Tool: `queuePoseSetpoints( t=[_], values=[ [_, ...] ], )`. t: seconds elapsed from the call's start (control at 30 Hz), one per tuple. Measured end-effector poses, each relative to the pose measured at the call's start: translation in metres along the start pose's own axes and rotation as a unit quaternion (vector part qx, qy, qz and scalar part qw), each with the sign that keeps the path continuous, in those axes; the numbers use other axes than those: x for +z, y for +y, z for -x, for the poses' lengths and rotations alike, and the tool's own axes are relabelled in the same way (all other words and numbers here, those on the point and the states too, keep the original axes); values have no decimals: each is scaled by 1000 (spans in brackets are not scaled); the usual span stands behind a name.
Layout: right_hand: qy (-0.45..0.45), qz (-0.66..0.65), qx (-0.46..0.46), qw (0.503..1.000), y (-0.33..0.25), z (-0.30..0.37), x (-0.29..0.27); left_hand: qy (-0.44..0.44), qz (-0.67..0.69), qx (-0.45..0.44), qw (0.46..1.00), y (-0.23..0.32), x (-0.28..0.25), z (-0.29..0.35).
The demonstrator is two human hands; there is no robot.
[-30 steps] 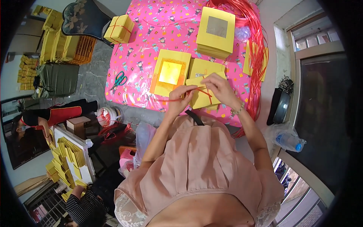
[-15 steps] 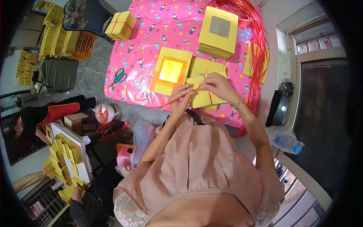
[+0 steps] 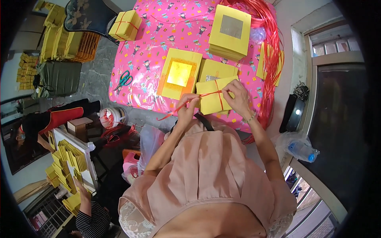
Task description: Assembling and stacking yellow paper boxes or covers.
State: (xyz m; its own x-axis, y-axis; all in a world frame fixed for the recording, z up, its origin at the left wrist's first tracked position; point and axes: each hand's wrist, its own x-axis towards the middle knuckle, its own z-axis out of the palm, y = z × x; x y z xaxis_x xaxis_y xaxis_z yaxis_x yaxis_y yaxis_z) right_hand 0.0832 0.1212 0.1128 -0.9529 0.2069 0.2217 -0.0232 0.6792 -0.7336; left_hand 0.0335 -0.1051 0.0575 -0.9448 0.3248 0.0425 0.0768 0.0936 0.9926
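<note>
A bundle of yellow paper pieces (image 3: 209, 106) lies at the near edge of the pink-covered table, crossed by red plastic ribbon (image 3: 211, 93). At the bundle's left edge, my left hand (image 3: 187, 108) pinches the ribbon, and a loose red tail hangs off to its left. My right hand (image 3: 238, 96) is over the bundle's right side, its fingers closed on the ribbon near the crossing. Just left lies a yellow sheet with a shiny square window (image 3: 179, 74). Behind the bundle is another yellow piece (image 3: 216, 70), partly covered.
A tall yellow stack with a grey window (image 3: 229, 31) stands farther back, beside a hank of red ribbon (image 3: 271, 59). Teal-handled scissors (image 3: 126, 79) and a tied yellow bundle (image 3: 126, 26) lie leftward. Two people work at lower left near a white board (image 3: 85, 148) holding yellow pieces.
My right hand has shifted right, drawing the ribbon straight across the bundle. More of the ribbon tail shows left of my left hand. At lower left, a co-worker's arm has risen.
</note>
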Motion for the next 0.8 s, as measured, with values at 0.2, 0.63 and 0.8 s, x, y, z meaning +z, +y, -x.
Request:
queuePoseSetpoints(
  t=[0.2,0.63,0.8],
  values=[
    [-5,10,-22,1000,-1,2,-1,-106,68,99,987,21,20,-20],
    [-8,-37,50,998,0,0,-5,-101,170,-69,978,11,21,-32],
    [-11,3,17,1000,-8,-2,-7,-138,154,-74,976,20,13,-40]
  ],
)
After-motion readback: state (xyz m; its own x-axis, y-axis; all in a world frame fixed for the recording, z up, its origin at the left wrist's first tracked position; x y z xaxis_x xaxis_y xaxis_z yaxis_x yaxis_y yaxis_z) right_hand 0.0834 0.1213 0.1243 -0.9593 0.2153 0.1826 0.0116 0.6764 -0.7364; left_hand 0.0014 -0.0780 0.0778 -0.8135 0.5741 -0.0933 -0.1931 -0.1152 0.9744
